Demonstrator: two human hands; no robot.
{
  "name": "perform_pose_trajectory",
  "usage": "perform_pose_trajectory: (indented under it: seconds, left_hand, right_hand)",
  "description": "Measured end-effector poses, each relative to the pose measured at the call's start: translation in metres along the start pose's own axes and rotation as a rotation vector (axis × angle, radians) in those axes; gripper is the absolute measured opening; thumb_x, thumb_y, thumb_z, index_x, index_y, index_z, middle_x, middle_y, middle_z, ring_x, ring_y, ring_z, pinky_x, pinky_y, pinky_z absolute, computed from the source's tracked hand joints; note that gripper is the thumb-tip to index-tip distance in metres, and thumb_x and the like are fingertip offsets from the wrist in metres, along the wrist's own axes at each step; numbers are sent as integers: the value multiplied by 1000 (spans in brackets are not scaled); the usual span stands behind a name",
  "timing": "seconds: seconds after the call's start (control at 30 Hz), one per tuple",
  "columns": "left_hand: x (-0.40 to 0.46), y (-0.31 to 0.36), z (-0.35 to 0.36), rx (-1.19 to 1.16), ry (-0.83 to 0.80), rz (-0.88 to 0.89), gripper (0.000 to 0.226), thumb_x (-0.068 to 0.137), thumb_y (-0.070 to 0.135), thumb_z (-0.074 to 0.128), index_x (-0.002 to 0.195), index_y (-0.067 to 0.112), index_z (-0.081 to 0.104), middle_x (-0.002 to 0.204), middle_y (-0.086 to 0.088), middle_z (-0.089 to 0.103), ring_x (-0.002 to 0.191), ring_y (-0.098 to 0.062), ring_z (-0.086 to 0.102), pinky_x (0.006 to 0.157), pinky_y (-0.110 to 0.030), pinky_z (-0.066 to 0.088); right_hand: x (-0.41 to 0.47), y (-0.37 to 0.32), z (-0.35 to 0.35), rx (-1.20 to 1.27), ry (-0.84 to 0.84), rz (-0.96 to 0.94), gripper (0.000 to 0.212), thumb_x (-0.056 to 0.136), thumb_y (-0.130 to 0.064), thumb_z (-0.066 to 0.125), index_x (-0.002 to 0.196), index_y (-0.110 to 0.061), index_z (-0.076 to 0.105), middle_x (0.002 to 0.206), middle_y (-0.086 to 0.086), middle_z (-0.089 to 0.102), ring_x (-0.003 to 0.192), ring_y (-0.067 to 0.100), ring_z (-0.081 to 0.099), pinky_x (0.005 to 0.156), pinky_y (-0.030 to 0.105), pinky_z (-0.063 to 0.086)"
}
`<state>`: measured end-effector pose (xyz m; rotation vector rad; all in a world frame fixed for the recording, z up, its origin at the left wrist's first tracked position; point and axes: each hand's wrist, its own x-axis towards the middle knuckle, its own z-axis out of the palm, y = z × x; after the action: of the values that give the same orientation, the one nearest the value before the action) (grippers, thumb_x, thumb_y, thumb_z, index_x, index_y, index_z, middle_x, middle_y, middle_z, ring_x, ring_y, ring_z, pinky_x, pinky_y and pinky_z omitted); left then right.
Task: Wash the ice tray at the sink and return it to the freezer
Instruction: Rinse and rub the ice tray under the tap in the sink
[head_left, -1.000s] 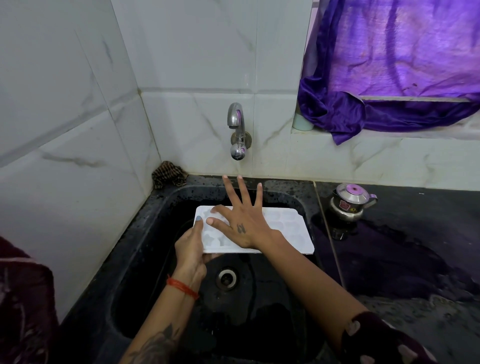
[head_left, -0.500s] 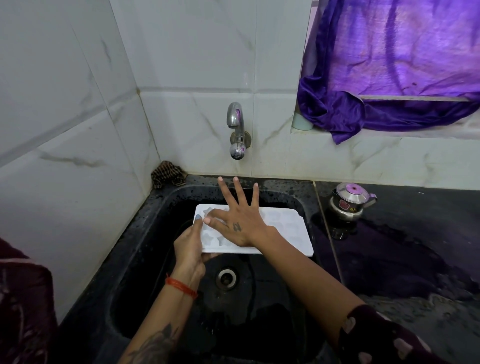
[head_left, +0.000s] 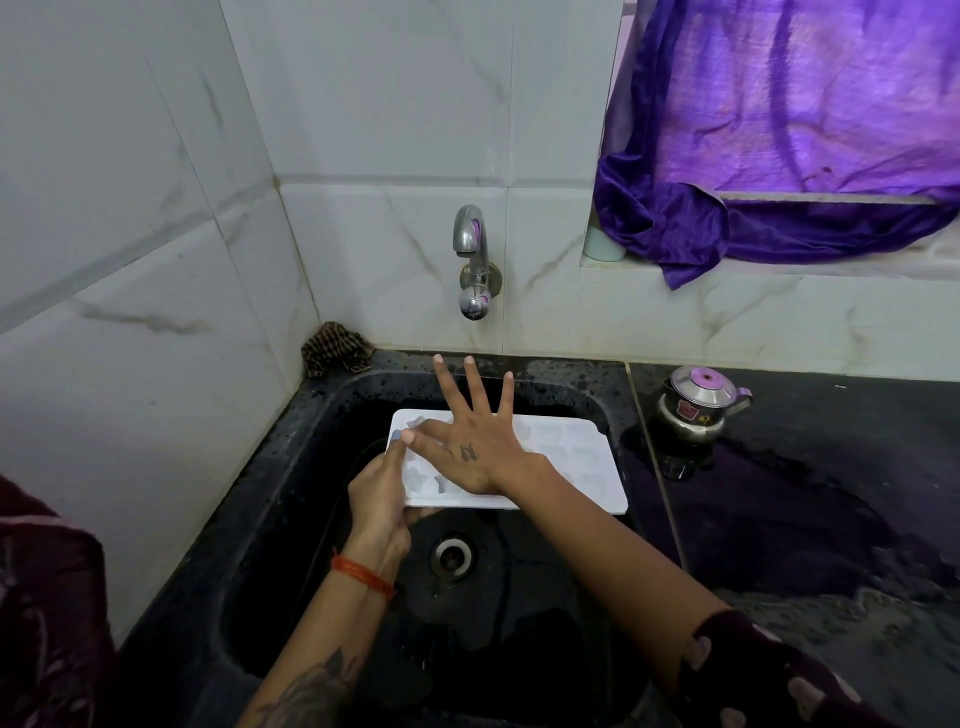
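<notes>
We grip the ice tray (head_left: 566, 457) over the sink (head_left: 332, 415) with our left hand (head_left: 379, 499); right hand (head_left: 467, 447), fingers spread, should rub every cell.

I can't make out a single readable word anywhere from here. The small steel kettle (head_left: 696, 410) on the counter carries a red sticker and, beside it, a small round mark that may be a 3, too small to confirm. The mark on the back of my right hand (head_left: 467, 452) is an illegible dark squiggle.

Left hand (head_left: 382, 491) curled, right hand (head_left: 467, 441) splayed flat
</notes>
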<state>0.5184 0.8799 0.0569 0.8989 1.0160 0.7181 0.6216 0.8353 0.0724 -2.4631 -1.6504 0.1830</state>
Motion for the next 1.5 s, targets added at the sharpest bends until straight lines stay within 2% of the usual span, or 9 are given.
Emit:
perform_pose_trajectory:
  seconds: [0.07, 0.17, 0.3, 0.53, 0.6, 0.73, 0.97, 1.2, 1.5]
  left_hand:
    - [-1, 0, 0, -3, -1, 1, 20, 88, 33, 64, 82, 15, 67, 88, -8, 69, 72, -19, 65, 52, -26, 53]
    - [-2, 2, 0, -7, 0, -5, 18, 90, 31, 62, 80, 16, 65, 81, -4, 68, 67, -17, 64, 43, -23, 51]
    - [-3, 0, 0, 8, -4, -5, 19, 89, 32, 62, 85, 15, 67, 80, -5, 68, 66, -18, 64, 37, -22, 48]
    - [-4, 0, 1, -3, -15, -16, 21, 88, 35, 63, 83, 15, 67, 83, -8, 69, 68, -20, 65, 44, -26, 52]
    - [-4, 0, 1, -6, -15, -15, 21, 88, 35, 63, 83, 15, 67, 83, -8, 69, 67, -20, 65, 40, -24, 51]
    - [-4, 2, 0, -20, -20, -10, 20, 90, 32, 62, 83, 14, 67, 83, -8, 68, 67, -19, 65, 39, -24, 50]
    - [-4, 2, -2, -21, -6, -3, 17, 90, 30, 62, 86, 14, 67, 82, -6, 68, 68, -18, 65, 40, -23, 51]
    - [-3, -1, -2, -21, 3, -11, 19, 90, 31, 61, 79, 16, 66, 79, -7, 68, 66, -19, 64, 40, -24, 52]
    - [0, 2, -7, -40, 29, 3, 19, 93, 31, 58, 80, 17, 62, 78, -4, 66, 68, -19, 63, 39, -27, 53]
  right_hand:
    - [1, 2, -1, 40, -36, 2, 58, 91, -67, 13, 135, -44, 42, 152, -5, -33, 137, 26, -36, 102, 62, -27]
    - [1, 6, -4, 41, -48, -19, 57, 90, -68, 14, 132, -46, 44, 153, -4, -31, 137, 27, -35, 102, 62, -27]
    - [1, 7, -7, -141, 41, -96, 55, 90, -68, 14, 126, -47, 50, 155, -2, -26, 139, 30, -31, 103, 65, -23]
    - [1, 5, 1, -254, 198, -137, 83, 74, -73, -8, 119, -43, 55, 157, 0, -18, 141, 31, -25, 103, 66, -20]
    - [-1, 3, 0, -229, 172, -109, 81, 77, -73, -5, 122, -41, 53, 157, -1, -21, 141, 30, -28, 103, 66, -22]
    - [-4, 0, -1, -88, 44, -33, 59, 90, -67, 13, 133, -42, 45, 155, -3, -25, 139, 28, -31, 102, 63, -26]
    - [-3, 3, -5, 25, -55, 0, 56, 90, -67, 14, 133, -46, 43, 155, -3, -26, 138, 27, -34, 101, 61, -29]
    - [-4, 7, -4, -126, 24, -81, 54, 90, -67, 16, 129, -44, 47, 156, -1, -22, 139, 30, -30, 102, 64, -25]
    - [-18, 30, -2, 130, 104, -19, 55, 87, -71, 20, 130, -45, 42, 157, -4, -17, 141, 24, -28, 106, 59, -24]
